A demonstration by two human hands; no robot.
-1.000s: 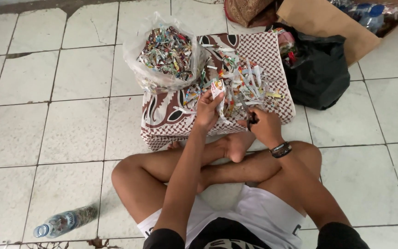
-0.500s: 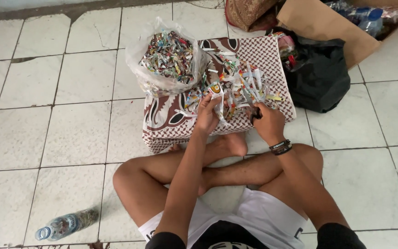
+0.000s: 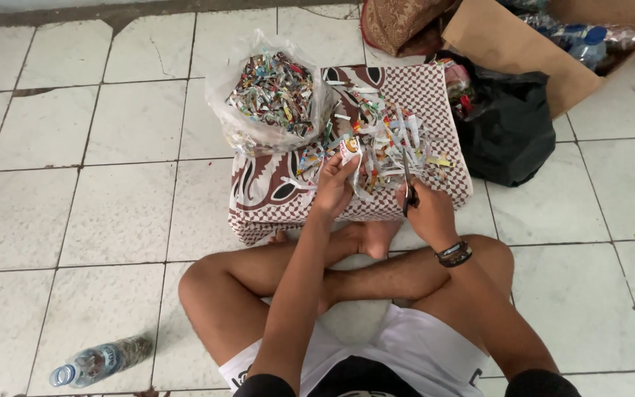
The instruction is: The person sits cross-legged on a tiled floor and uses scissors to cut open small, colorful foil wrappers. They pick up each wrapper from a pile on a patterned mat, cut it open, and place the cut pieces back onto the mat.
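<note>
Left hand (image 3: 334, 187): closed in a pinch on a small wrapper piece (image 3: 350, 146), which is held up just above the patterned cushion (image 3: 273, 191).
Wrapper piece: white with red and yellow print; its long axis is seen running roughly up and down in the head view, the free end pointing away from the person toward the strip pile (image 3: 395, 140).
Right hand (image 3: 426, 213): curled shut around dark scissors (image 3: 408, 192); the fingers are wrapped over the handles.
Scissors: the long axis is seen near upright in the view, the tip pointing away from the person into the strips; whether the blades are apart cannot be told.
Hands to each other: set side by side over the cushion's near edge, close but not touching.
Strip pile: loose coloured paper strips are scattered across the cushion's right half.
Clear bag (image 3: 270, 95): filled with folded colourful wrappers, rested on the cushion's far left corner.
Black bag (image 3: 512, 132): laid on the tiled floor (image 3: 75, 184) just right of the cushion.
Cardboard box (image 3: 508, 44): placed behind the black bag.
Plastic bottle (image 3: 93, 362): laid on its side on the floor, well left of the person's knee.
Wristband (image 3: 454, 254): worn on the right wrist.
</note>
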